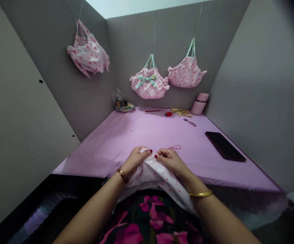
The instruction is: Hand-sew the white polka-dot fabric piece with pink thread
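Observation:
My left hand (138, 158) pinches the upper edge of a white cloth with pink dots (158, 174), its thumb on top. Close beside it, my right hand (171, 161) is closed with thumb and fingertips at the same edge. Whether a needle sits between the right fingertips is too small to make out. The cloth hangs from both hands over the table's front edge and across my lap. A loop of pink thread (175, 147) lies on the table just beyond my right hand.
On the pink-covered table (106, 149) lie a phone (224, 145), thread snips (189, 122), a red thread spool (168, 114) and a red pencil-like stick (152, 110). A pink flask (200, 103) and a basket (126, 107) stand at the back. Dotted garments (88, 54) hang on the grey walls.

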Motion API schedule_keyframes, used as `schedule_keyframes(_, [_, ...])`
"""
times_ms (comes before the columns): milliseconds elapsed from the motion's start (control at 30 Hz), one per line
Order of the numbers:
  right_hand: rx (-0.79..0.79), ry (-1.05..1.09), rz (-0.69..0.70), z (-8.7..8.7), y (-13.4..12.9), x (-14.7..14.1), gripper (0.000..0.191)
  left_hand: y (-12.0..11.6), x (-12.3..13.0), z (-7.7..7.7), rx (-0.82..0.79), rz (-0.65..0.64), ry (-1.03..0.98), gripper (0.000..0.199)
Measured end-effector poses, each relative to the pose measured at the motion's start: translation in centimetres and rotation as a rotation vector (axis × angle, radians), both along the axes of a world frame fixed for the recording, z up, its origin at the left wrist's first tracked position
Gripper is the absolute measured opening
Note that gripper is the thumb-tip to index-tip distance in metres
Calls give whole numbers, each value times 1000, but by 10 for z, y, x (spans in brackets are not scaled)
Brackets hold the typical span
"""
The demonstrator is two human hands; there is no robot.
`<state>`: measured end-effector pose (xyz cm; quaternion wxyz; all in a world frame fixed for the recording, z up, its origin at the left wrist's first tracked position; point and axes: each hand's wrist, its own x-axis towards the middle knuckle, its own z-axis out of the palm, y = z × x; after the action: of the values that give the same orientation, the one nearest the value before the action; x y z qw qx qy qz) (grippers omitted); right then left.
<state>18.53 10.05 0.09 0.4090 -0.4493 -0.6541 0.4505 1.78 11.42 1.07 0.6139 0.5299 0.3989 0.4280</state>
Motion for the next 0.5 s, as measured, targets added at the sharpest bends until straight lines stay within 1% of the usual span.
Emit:
schedule_keyframes(67, [31,-4,-37,1,-1,0,19,0,0,0,7,16,7,20])
schedule_keyframes(200, [101,2,-144,11,-9,-1,13,-1,1,0,24,40,13,19])
schedule_keyframes(267, [112,-2,-151,14,-13,-4,12,-1,2,-1,35,44,14,18])
schedule_keyframes(333, [102,-7,-128,12,-16,-9,15,-1,2,-1,43,42,17,18])
schedule_keyframes(400, [90,-15,-117,6,-16,-14,19,-1,2,-2,48,32,22,19])
schedule_keyframes(500, [98,-31,-151,-2,-15,-20,21,0,1,-3,49,24,23,18])
